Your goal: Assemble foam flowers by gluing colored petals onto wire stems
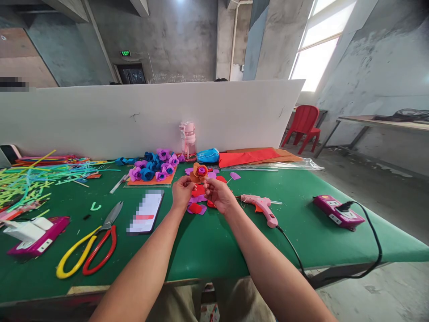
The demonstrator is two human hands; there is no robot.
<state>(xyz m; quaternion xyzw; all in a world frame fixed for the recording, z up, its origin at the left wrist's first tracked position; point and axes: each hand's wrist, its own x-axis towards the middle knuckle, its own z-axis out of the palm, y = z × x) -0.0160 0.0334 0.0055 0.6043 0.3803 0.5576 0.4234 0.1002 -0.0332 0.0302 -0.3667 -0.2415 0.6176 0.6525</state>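
Note:
Both my hands are raised over the green table [208, 241], pinching one small handmade flower [199, 171] with orange outer petals and a purple-pink centre. My left hand [182, 191] grips it from the left, fingers closed. My right hand [218, 193] closes on it from the right and below. Loose red and purple foam petals [197, 202] lie on the table right under my hands. A pink glue gun [263, 206] lies just right of my right hand, its black cord running off the front edge.
Yellow and red scissors [92, 246] and a phone [146, 211] lie at left. Finished purple and blue flowers [154, 166] sit on an orange sheet behind. Coloured sticks [36, 174] fill the far left. Two purple power strips [338, 212] [36, 235], a pink bottle [188, 138] and a white partition [150, 116] stand around.

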